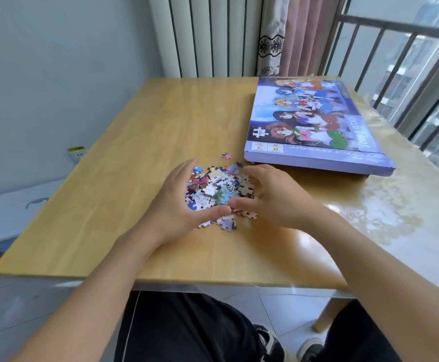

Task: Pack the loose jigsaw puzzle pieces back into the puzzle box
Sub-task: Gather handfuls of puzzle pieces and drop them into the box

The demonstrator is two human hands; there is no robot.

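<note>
A pile of loose jigsaw pieces (pixel 219 190) lies on the wooden table (pixel 147 131), near its middle. My left hand (pixel 176 202) cups the pile from the left, fingers fairly straight, thumb lying along the near side. My right hand (pixel 273 197) cups it from the right, fingers curved against the pieces, thumb meeting the left thumb. One stray pink piece (pixel 226 155) lies just beyond the pile. The purple puzzle box (pixel 315 124), with a cartoon picture on its lid, lies closed at the far right of the table.
A clear cover sheet (pixel 396 205) shines on the table's right part. Behind stand a white radiator (pixel 208 35), curtains (pixel 291 35) and a barred window (pixel 409 74). A white stool (pixel 14 210) sits left of the table. My legs and shoes are below the near edge.
</note>
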